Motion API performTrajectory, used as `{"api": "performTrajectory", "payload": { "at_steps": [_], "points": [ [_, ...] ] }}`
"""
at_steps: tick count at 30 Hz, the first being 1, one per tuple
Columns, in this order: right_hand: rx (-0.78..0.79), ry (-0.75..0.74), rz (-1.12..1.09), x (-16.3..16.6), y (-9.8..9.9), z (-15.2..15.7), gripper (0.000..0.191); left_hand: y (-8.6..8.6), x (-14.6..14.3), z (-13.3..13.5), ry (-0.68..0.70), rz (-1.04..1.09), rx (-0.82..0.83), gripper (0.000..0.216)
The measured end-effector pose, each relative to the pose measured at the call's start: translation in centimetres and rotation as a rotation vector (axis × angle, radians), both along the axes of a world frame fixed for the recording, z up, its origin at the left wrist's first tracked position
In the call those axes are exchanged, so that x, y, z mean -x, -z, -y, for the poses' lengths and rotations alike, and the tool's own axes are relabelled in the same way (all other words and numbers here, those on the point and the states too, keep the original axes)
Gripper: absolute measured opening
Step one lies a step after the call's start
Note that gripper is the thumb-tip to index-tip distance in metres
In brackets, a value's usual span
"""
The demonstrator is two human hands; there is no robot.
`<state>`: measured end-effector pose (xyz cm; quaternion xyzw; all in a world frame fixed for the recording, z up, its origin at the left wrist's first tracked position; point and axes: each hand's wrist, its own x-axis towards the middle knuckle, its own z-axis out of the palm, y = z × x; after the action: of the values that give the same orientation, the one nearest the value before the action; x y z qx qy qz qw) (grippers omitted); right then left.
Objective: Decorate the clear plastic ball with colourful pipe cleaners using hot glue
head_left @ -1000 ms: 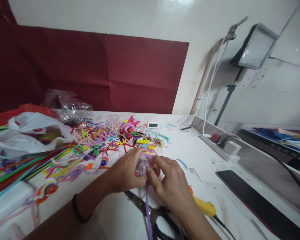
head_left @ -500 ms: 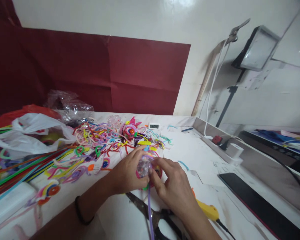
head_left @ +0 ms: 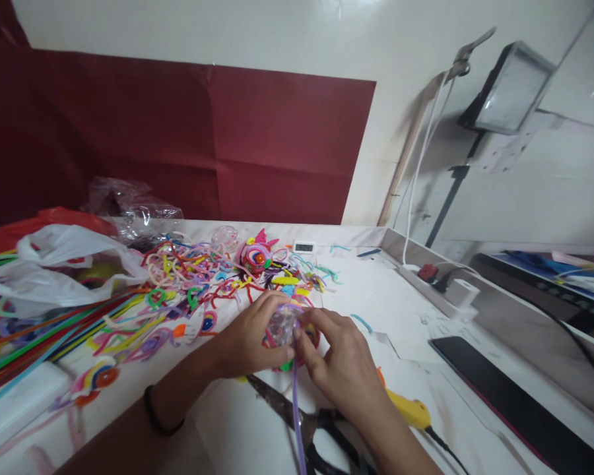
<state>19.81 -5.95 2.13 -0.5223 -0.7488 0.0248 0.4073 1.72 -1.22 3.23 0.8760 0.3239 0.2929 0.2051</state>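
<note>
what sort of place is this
Probably a small indoor craft workspace: a tangled heap of thin multicoloured strands, dark metal scissors with black handles and a yellow tool with a black cord lie on a white tabletop.

Soft focus, glare on wall (head_left: 277,33)

A craft workshop, or a craft corner, is indicated by a white tabletop (head_left: 458,396) strewn with a tangled heap of multicoloured fuzzy stems (head_left: 193,264) between eight and nine o'clock. Straight coloured stems (head_left: 86,326) are bunched at eight. Black-handled metal scissors (head_left: 309,423) are laid at six, a yellow corded tool (head_left: 412,410) between four and five. A black-framed rectangular floodlight (head_left: 513,89) is mounted on a stand (head_left: 448,201) at two.
</note>
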Motion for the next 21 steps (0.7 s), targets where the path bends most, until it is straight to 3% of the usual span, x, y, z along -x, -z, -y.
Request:
{"api": "performTrajectory", "payload": {
  "at_steps": [9, 21],
  "points": [
    [-0.001, -0.002, -0.006, -0.1, 0.1, 0.1, 0.010, 0.0, 0.6, -0.3, 0.034, -0.040, 0.119, 0.072],
    [-0.003, -0.005, 0.002, -0.2, -0.1, 0.1, 0.008, 1.2, -1.2, 0.7, -0.128, 0.047, -0.039, 0.058]
  ]
}}
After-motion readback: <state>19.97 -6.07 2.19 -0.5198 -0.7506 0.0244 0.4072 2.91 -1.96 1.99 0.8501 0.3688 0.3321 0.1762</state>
